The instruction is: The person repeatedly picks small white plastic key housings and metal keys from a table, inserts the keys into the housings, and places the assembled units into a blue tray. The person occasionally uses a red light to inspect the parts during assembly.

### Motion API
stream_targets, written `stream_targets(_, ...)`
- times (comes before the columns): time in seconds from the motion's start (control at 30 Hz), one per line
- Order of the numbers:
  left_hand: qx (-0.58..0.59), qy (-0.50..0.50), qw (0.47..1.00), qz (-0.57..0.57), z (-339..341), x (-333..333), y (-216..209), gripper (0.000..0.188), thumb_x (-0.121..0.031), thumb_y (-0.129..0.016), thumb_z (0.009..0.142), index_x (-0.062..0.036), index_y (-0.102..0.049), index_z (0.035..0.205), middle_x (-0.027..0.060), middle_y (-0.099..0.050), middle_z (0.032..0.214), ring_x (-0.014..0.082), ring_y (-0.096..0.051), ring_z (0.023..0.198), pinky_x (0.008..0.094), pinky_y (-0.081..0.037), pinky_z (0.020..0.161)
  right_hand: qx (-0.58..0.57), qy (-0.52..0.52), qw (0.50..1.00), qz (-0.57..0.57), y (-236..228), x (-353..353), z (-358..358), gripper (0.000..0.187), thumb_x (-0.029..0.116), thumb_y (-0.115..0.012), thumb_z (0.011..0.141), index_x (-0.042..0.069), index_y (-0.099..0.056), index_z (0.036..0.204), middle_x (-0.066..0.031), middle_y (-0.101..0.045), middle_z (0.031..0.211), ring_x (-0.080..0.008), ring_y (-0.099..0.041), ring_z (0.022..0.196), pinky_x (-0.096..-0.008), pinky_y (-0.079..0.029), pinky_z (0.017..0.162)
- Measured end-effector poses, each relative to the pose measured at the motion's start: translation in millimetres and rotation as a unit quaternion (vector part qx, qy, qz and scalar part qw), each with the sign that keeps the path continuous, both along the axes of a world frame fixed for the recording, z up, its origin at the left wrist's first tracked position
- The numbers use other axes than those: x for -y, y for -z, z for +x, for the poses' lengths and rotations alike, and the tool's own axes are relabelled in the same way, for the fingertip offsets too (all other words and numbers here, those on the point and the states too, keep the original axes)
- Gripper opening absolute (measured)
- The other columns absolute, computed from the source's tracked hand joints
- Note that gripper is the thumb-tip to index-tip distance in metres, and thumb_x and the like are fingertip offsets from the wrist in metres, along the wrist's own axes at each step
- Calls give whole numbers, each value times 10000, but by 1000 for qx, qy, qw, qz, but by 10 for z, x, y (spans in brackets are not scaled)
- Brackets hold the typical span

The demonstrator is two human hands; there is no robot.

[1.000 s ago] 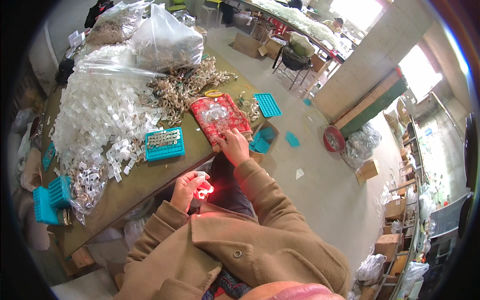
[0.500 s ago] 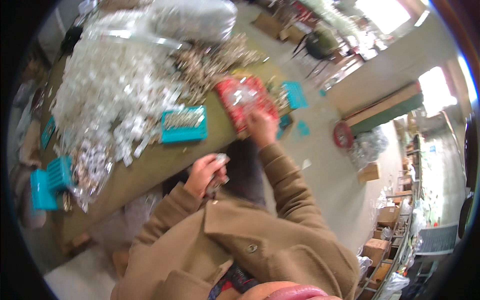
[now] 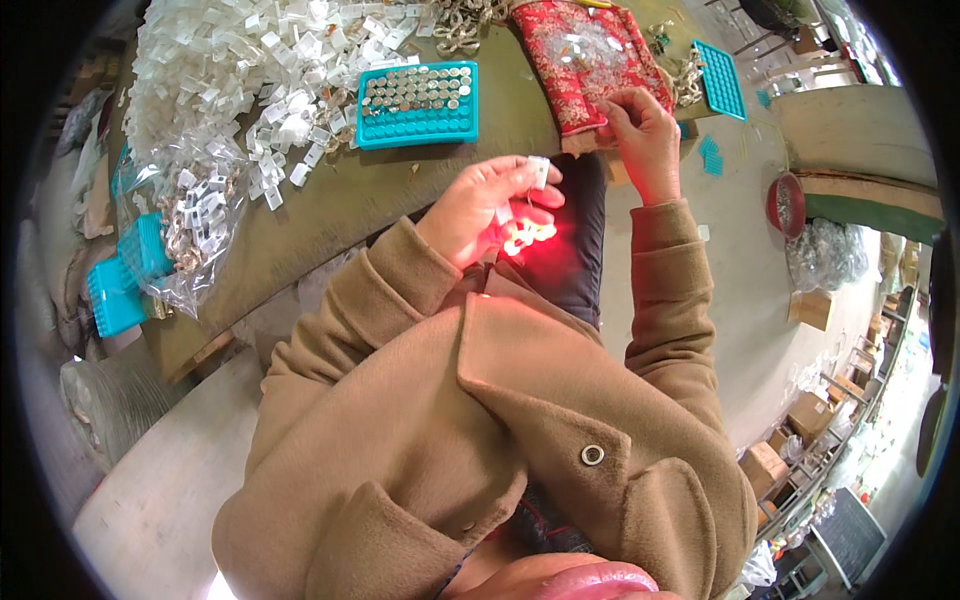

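Observation:
My left hand (image 3: pixel 468 215) is closed on a small string light with a white plastic battery case (image 3: pixel 540 172) held at the fingertips. Beneath the fingers its bunched lights (image 3: pixel 528 237) glow bright red, tinting my palm and dark trouser leg. My right hand (image 3: pixel 647 138) is by the near edge of a red patterned cloth (image 3: pixel 562 92), thumb and forefinger pinched together. Whatever they hold, if anything, is too small to make out. Small clear plastic pieces (image 3: pixel 603 52) lie on the cloth. Left of it, a turquoise tray (image 3: pixel 425 132) carries rows of silver coin cells (image 3: pixel 418 85).
A large heap of white plastic cases (image 3: pixel 240 70) covers the table's left part. A clear bag (image 3: pixel 205 215) of cases and string lights sits at the table (image 3: pixel 330 200) edge beside turquoise trays (image 3: pixel 118 297). Another turquoise tray (image 3: pixel 720 80) is right of the cloth. Cardboard boxes (image 3: pixel 812 308) stand at right.
The lights in my left hand now glow red, which they did not before. My right hand has drawn back from the pieces on the cloth to its near edge. The whole view has shifted.

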State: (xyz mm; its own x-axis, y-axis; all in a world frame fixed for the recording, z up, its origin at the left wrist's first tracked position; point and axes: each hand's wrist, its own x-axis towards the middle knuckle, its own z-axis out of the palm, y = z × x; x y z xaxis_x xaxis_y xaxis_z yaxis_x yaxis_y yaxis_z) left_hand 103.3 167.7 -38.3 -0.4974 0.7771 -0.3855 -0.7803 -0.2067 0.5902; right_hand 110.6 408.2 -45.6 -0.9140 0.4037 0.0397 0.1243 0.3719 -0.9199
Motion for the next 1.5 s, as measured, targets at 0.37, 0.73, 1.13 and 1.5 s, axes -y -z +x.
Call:
stream_targets(0.37, 52, -69, 996, 2, -213, -255, -69, 369, -271, -477, 1031, -7, -560, 1276, 106, -669, 1114, 178, -681, 969, 339, -614, 717, -77, -79, 880, -462, -7, -33, 15, 261, 12, -603, 936, -65, -643, 1182, -155, -703, 1030, -159, -683, 842, -272, -578, 771)
stream_targets(0.73, 26, -105, 994, 20, -198, -245, -129, 313, -276, -560, 1004, -61, -591, 1230, 81, -681, 1118, 128, -697, 940, 199, -564, 609, -60, -109, 795, -594, -31, 230, 79, 338, 24, -568, 962, -35, -585, 1294, -46, -647, 961, -110, -594, 780, -244, -513, 729)
stream_targets(1.13, 10, -133, 990, 45, -93, -94, -237, 244, -257, -595, 991, -77, -621, 1154, 82, -701, 1023, 126, -690, 835, 213, -527, 564, -98, -99, 847, -513, -179, 554, 215, 141, 29, -646, 921, -4, -652, 1057, -76, -694, 957, -120, -645, 811, -256, -541, 764)
stream_targets(1.5, -28, -189, 977, 93, 69, 62, -220, 233, -209, -594, 987, -25, -617, 1128, 81, -689, 1022, 123, -682, 846, 277, -589, 747, -232, -189, 953, 48, -450, 851, 250, 93, -54, -636, 839, -18, -603, 918, -94, -614, 867, -219, -618, 772, -290, -502, 714)
